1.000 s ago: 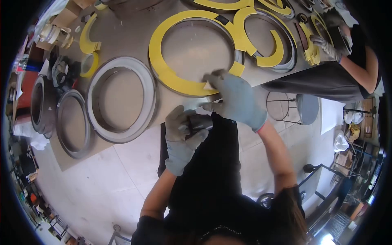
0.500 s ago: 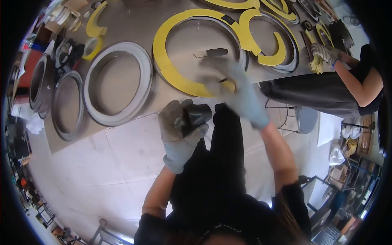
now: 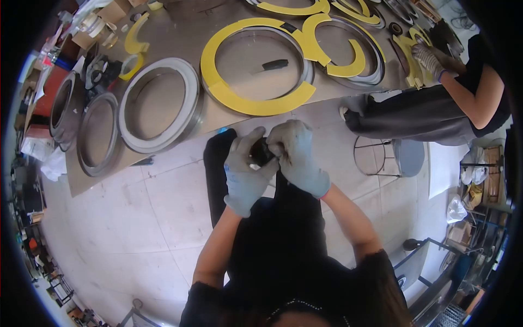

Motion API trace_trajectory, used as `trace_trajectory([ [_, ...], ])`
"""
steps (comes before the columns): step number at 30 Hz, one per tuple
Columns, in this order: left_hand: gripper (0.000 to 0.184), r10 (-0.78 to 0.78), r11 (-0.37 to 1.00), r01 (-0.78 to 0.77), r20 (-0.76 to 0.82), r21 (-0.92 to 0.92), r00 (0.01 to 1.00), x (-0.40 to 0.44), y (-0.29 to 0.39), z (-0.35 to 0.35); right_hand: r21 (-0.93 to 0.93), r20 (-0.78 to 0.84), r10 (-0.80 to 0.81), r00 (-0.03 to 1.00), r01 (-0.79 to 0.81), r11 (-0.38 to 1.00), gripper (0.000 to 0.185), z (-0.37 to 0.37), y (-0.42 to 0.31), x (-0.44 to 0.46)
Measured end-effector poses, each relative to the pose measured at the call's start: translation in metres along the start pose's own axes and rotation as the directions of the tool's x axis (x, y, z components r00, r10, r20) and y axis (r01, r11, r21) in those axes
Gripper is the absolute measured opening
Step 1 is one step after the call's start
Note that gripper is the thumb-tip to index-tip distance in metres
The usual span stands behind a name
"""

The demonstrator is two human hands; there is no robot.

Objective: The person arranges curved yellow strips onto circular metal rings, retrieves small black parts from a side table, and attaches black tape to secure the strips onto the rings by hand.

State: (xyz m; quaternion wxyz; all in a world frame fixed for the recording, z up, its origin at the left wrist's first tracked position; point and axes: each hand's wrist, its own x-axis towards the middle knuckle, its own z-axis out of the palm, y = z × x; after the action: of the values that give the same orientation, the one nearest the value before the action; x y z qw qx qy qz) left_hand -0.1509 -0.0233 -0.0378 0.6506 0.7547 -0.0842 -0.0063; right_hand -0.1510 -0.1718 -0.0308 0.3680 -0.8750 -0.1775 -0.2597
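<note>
A black, roll-like object (image 3: 261,152) is gripped in my gloved left hand (image 3: 243,169), whose fingers curl around it. My gloved right hand (image 3: 294,155) is closed against its right side, fingertips pinching at its edge. The gloves cover most of the object, so its exact kind is not clear. Both hands are over my lap, just off the table's near edge. Beyond them on the table lies a large ring with yellow curved pieces (image 3: 261,106) on it. Inside that ring rests a dark-handled knife-like tool (image 3: 275,65).
A grey ring (image 3: 190,109) and a thinner ring (image 3: 114,131) lie on the table's left. Smaller yellow-covered rings (image 3: 348,71) are to the right. A co-worker's gloved hand (image 3: 427,61) touches yellow pieces at the far right; a stool (image 3: 408,157) stands below.
My right hand has come down from over the yellow ring to the black roll in my left hand. My view has shifted slightly, and a leg has moved left.
</note>
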Motion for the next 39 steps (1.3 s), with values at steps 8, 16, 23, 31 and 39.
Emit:
trace_trajectory([
  [8, 0.033, -0.479, 0.804, 0.541, 0.269, -0.247, 0.835, 0.023, -0.022, 0.006, 0.101, -0.004, 0.03, 1.0, -0.03, 0.994, 0.025, 0.015, 0.028, 0.01],
  [16, 0.028, -0.544, 0.679, 0.649, 0.359, -0.342, 0.758, 0.058, -0.028, 0.014, -0.225, -0.02, 0.073, 0.997, -0.076, 0.972, 0.023, 0.015, 0.05, 0.051],
  [23, 0.035, -0.286, 0.82, 0.338, 0.18, -0.462, 0.941, 0.053, -0.039, 0.029, -0.07, 0.075, 0.237, 0.969, -0.232, 0.97, 0.029, 0.011, 0.066, 0.049],
  [31, 0.028, -0.461, 0.686, 0.326, -0.042, -0.65, 0.886, 0.012, -0.05, 0.047, -0.088, 0.288, -0.109, 0.951, 0.14, 0.986, 0.042, -0.041, 0.058, 0.014],
  [39, 0.038, -0.298, 0.791, 0.254, 0.012, -0.557, 0.954, 0.01, -0.057, 0.041, -0.032, 0.385, -0.2, 0.901, 0.229, 0.973, 0.045, -0.04, 0.073, 0.021],
])
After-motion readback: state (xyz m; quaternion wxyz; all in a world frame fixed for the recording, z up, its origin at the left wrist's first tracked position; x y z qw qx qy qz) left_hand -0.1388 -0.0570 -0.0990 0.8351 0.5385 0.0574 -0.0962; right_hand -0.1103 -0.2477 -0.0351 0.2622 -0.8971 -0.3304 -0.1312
